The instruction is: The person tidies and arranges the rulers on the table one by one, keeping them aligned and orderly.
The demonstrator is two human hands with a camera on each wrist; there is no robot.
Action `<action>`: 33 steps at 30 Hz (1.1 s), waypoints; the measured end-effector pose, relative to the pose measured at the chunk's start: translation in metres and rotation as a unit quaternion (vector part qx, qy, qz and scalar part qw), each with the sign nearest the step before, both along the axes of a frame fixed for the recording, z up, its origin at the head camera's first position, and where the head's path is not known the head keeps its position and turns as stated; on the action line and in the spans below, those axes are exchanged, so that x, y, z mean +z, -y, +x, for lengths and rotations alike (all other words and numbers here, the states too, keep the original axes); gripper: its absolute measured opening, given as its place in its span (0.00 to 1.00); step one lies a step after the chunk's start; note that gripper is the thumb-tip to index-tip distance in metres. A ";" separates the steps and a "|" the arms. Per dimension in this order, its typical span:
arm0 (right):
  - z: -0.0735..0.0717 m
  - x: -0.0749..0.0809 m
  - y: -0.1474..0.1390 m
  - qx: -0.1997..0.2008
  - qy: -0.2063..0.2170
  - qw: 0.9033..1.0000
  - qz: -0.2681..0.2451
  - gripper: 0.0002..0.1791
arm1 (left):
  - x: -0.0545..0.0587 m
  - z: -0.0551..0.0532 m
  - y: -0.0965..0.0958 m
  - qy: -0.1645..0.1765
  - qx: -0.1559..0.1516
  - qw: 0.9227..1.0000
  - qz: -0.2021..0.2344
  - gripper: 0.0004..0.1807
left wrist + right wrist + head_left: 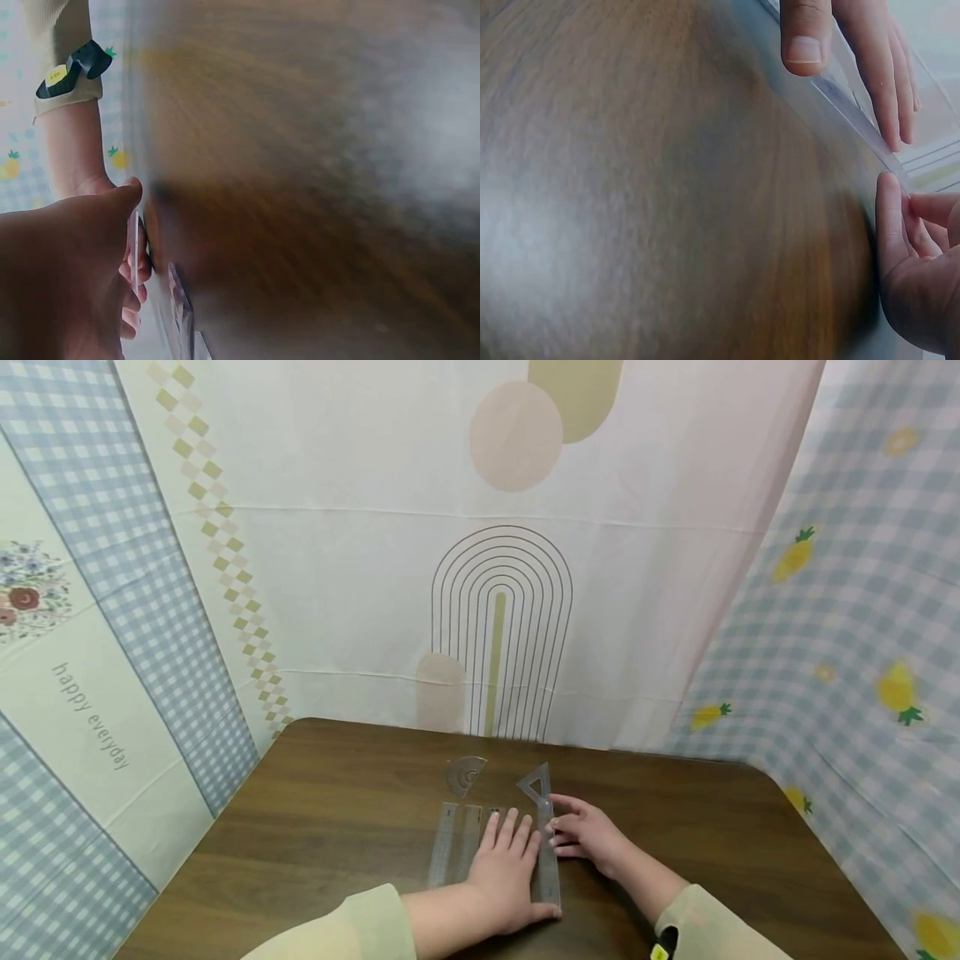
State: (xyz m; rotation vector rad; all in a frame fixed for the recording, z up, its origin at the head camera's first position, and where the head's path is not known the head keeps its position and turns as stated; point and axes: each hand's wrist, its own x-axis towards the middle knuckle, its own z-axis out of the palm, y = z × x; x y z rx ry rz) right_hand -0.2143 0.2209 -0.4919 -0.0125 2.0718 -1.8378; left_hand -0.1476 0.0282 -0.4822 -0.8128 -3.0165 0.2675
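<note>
Several clear rulers lie side by side on the brown table, with the leftmost ruler (442,847) largely uncovered. My left hand (504,877) spreads over the middle ones, fingers straight, and hides much of them. Its thumb reaches across the lower end of the rightmost ruler (548,868). At that ruler's upper right edge, my right hand (596,842) pinches it between thumb and fingers. The right wrist view shows the ruler's edge (859,124) passing between the right fingertips, while the left hand (877,67) lies along it.
A clear protractor (466,775) lies beyond the left rulers, and a clear set square (536,783) is just past the rightmost one. The wooden table (322,802) meets a patterned cloth (337,610) at its far edge. Checked cloths hang at both sides.
</note>
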 end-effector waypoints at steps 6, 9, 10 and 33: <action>0.001 0.002 0.008 -0.003 0.001 1.000 0.007 0.30 | -0.003 0.001 0.009 -0.002 0.001 1.000 -0.005 0.60; 0.001 0.003 0.012 -0.003 0.000 1.000 0.013 0.30 | -0.003 0.001 0.012 -0.004 -0.002 1.000 -0.001 0.59; 0.001 0.003 0.013 -0.003 0.000 1.000 0.015 0.30 | -0.004 0.001 0.013 -0.005 -0.003 1.000 0.000 0.59; 0.000 0.009 0.030 0.026 -0.027 0.994 0.100 0.29 | -0.004 0.006 0.028 0.024 -0.004 1.000 0.018 0.58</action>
